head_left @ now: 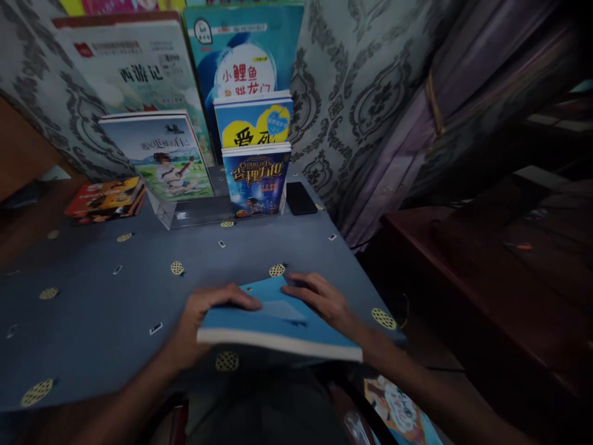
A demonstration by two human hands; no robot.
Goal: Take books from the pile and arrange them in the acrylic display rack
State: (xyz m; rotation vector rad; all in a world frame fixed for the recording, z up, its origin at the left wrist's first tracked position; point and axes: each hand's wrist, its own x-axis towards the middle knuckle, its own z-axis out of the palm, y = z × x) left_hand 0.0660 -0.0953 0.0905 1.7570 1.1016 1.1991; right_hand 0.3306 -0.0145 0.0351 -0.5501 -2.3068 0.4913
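A blue paperback book [278,315] is held level just above the front edge of the table, its white page edge turned toward me. My left hand [210,309] grips its left side, thumb lying across the cover and the other fingers hidden underneath. On the opposite side, my right hand [327,303] clasps the right edge with its fingers on the cover; its underside is out of sight. Beyond the book stands a clear acrylic holder [194,213] with upright books, among them a dark blue book [254,185] and a pale illustrated book [171,161].
A black phone [301,199] lies right of the holder. Orange books [109,196] are stacked at the left on the patterned tablecloth [115,296]. Tall books, one teal [278,55], lean against the wall. A dark red wooden surface [463,278] is at the right.
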